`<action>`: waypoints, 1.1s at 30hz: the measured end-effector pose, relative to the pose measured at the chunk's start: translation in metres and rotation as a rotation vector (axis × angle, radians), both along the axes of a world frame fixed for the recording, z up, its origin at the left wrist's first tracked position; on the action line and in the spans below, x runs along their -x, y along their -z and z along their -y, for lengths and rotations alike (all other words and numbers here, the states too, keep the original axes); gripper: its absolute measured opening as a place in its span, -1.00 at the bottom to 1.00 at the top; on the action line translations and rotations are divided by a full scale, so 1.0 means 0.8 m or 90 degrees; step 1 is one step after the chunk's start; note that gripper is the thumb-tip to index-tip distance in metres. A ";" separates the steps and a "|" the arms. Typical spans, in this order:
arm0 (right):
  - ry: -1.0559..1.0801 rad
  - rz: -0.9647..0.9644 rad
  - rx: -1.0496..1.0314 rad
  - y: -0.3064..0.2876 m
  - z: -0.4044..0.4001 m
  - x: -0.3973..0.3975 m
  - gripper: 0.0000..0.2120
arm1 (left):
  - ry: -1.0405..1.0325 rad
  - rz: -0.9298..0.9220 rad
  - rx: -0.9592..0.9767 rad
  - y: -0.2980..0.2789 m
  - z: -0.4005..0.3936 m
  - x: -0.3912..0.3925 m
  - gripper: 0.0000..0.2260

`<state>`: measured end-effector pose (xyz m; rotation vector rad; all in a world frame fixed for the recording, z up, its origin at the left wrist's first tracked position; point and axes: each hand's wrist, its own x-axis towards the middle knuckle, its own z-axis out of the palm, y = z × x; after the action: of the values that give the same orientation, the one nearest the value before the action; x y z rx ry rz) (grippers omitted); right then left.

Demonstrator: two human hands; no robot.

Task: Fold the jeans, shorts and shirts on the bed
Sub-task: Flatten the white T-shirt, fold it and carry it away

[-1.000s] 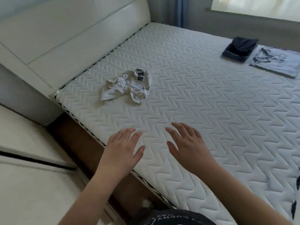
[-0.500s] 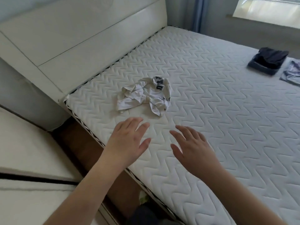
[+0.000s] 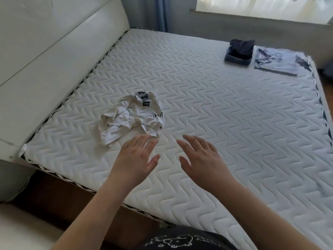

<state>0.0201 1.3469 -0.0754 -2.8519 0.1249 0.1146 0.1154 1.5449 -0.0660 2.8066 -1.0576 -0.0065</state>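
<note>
A crumpled white shirt [image 3: 131, 118] with black lettering lies on the quilted white mattress [image 3: 225, 123], near the headboard side. My left hand [image 3: 137, 157] hovers with spread fingers just below the shirt's near edge, its fingertips close to the cloth. My right hand [image 3: 201, 159] is beside it, fingers straight, holding nothing. At the far right corner sit a folded dark pile [image 3: 239, 50] of jeans or shorts and a folded light blue shirt [image 3: 277, 63].
A white padded headboard [image 3: 54, 56] runs along the left. The mattress's near edge borders a dark wooden frame [image 3: 59, 192]. A window [image 3: 261, 8] and a blue curtain [image 3: 161, 13] are at the back. A white surface [image 3: 21, 230] lies at the lower left.
Both hands have moved forward over the mattress toward the crumpled white shirt, and the view has shifted closer to it. Nothing has been grasped.
</note>
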 end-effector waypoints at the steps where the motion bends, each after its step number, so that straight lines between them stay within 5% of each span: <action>1: 0.002 0.005 -0.001 0.002 -0.002 -0.002 -0.51 | 0.002 0.001 -0.003 0.000 -0.001 0.000 -0.62; 18: -0.127 0.020 -0.020 0.053 -0.076 -0.129 -0.50 | -0.161 -0.047 -0.048 0.027 -0.115 -0.049 -0.56; 33: -0.053 -0.112 -0.023 0.205 -0.254 -0.421 -0.43 | -0.059 -0.146 -0.037 0.191 -0.275 -0.347 -0.52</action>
<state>0.3566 1.5497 -0.2395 -2.8075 0.0396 0.3819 0.3926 1.7651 -0.2190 2.8168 -0.8884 -0.3455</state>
